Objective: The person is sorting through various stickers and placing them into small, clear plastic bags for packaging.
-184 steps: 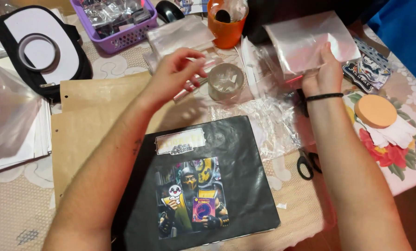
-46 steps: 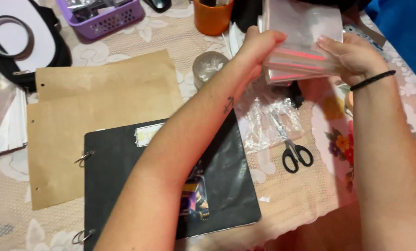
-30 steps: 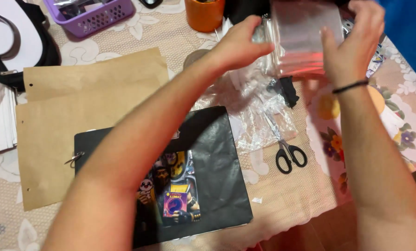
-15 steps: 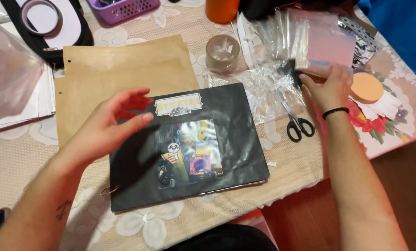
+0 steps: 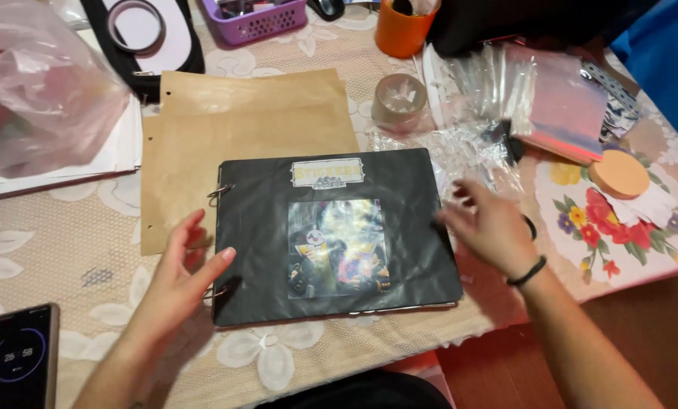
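Observation:
A black ring-bound album [image 5: 411, 250] lies flat near the table's front edge, with a colourful picture [image 5: 337, 248] and a small label [image 5: 327, 173] on its cover. My left hand [image 5: 181, 278] rests open at the album's left edge by the metal rings [image 5: 220, 193]. At the album's right edge hovers my right hand [image 5: 489, 224], blurred, fingers spread and holding nothing; a black band circles its wrist. A stack of clear plastic sleeves [image 5: 554, 98] lies beyond it at the back right.
Brown kraft sheets [image 5: 240, 113] lie under and behind the album. A pink plastic bag [image 5: 40, 83] sits far left, a phone [image 5: 17, 356] front left. A purple basket [image 5: 259, 15], orange cup [image 5: 402, 30], tape roll [image 5: 399, 102] and round orange sponge [image 5: 617, 174] stand behind.
My right hand let go of the plastic sleeves and moved down to the album's right edge. The left hand slid from the cover to its left, ringed edge.

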